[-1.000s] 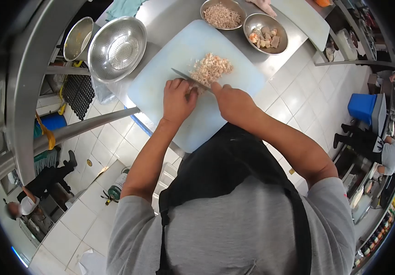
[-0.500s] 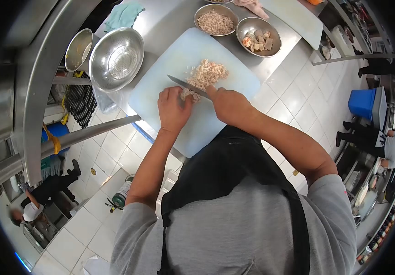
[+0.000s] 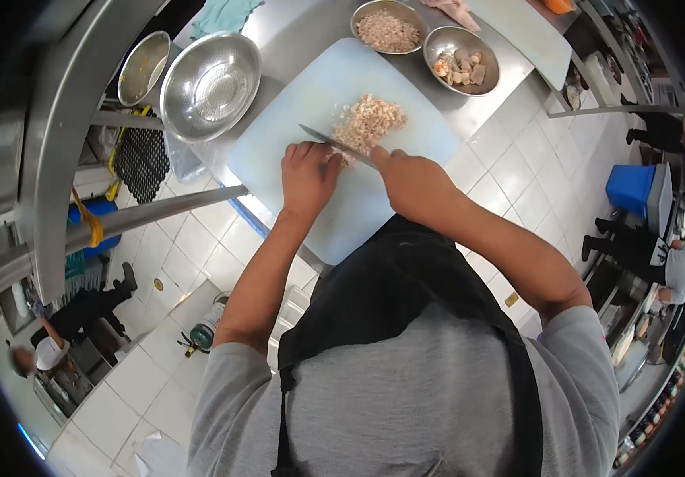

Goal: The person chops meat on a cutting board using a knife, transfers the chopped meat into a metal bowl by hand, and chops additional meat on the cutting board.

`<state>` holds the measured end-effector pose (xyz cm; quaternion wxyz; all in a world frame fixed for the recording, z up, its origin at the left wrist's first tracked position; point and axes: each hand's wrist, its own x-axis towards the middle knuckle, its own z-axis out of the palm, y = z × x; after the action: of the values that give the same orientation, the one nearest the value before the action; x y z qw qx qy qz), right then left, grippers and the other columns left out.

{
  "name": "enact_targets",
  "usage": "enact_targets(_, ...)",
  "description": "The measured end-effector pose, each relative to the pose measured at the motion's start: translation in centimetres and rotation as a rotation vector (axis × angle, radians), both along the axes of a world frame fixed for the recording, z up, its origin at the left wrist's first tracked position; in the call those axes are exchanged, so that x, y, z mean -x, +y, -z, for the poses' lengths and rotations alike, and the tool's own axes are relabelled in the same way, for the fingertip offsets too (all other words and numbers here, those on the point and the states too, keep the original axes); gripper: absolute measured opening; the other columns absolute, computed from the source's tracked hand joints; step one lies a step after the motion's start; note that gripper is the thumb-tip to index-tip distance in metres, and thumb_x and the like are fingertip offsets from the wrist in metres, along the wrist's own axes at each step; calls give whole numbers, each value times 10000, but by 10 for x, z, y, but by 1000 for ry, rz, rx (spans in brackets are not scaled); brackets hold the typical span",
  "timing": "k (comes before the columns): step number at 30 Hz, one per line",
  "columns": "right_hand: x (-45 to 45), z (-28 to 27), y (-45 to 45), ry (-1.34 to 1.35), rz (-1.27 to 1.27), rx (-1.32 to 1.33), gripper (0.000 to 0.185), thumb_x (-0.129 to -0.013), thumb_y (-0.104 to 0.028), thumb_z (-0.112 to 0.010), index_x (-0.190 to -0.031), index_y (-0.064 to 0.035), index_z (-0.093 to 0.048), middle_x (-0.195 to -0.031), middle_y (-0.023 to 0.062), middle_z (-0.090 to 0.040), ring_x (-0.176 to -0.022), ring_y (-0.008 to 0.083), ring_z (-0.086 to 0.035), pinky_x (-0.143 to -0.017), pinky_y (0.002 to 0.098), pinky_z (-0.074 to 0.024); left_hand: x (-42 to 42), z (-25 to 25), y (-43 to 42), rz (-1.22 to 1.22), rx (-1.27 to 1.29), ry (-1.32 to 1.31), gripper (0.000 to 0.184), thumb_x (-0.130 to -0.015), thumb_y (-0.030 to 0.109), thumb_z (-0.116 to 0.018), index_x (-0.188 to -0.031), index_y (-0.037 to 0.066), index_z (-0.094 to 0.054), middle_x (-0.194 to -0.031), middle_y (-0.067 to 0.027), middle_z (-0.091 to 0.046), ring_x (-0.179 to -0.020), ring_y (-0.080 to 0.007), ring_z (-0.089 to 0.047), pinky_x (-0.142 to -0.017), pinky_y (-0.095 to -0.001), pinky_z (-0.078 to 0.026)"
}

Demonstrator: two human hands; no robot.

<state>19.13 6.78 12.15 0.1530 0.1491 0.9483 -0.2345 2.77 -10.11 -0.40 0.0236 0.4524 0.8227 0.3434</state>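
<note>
My right hand (image 3: 418, 184) grips a knife (image 3: 325, 141) by the handle, its blade pointing left over a pale cutting board (image 3: 394, 71). Along the blade's far side lies a pile of pale, orange-tinged chopped food (image 3: 370, 119), perhaps seafood or meat. My left hand (image 3: 309, 181) rests on the board at the near side of the blade, its curled fingers close to the metal. A few chopped pieces (image 3: 347, 160) show between the left thumb and the knife; the fingertips are partly hidden.
Behind the board stand a metal bowl (image 3: 398, 51) of fine pieces and another metal bowl (image 3: 473, 89) of larger chunks. A large steel bowl (image 3: 215, 87) and a metal pot (image 3: 139, 67) sit at left. A metal rail (image 3: 175, 205) runs beside the board. Other people work farther off, both sides.
The view has shifted slightly, so board and bowls appear a little higher and farther right. The knife stays between the pile and my left hand; fewer pieces show beside the left thumb.
</note>
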Motion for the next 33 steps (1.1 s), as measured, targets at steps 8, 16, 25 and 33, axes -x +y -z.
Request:
enact_targets(8, 3, 42, 8, 123, -12, -38, 357, -906, 14, -631, -1246, 8, -522, -948, 239, -699, -788, 427, -751, -667, 507, -607, -6, -12, -4, 16, 31, 32, 330, -847, 197, -878, -1130, 108, -734, -1150, -68, -697, -1076, -339, -625, -915, -493, -485)
enact_targets(16, -1, 26, -6, -9, -3, -12, 249, -1010, -60, -551, -1254, -14, -556, -984, 250, -727, -877, 431, -771, -761, 529, -627, -3, -5, -10, 58, 109, -1, 317, -842, 205, -878, -1120, 129, -745, -1121, -33, -695, -1123, -318, -609, -918, -479, -460)
enact_targets(25, 20, 23, 14, -41, -30, 47, 279, -988, -43, -581, -1264, -10, -557, -1041, 251, -752, -946, 437, -773, -802, 533, -619, -17, -12, 4, -100, 108, -2, 298, -836, 234, -863, -1096, 139, -752, -1102, -35, -683, -1145, -315, -596, -937, -490, -447)
enact_targets(33, 0, 29, 5, -4, -54, -23, 327, -944, -3, -604, -1263, 29, -538, -1008, 261, -719, -889, 406, -776, -728, 506, -630, -10, -1, -4, -48, 54, -10, 220, -856, 204, -822, -1049, 137, -740, -1068, -43, -673, -1119, -321, -594, -926, -496, -443)
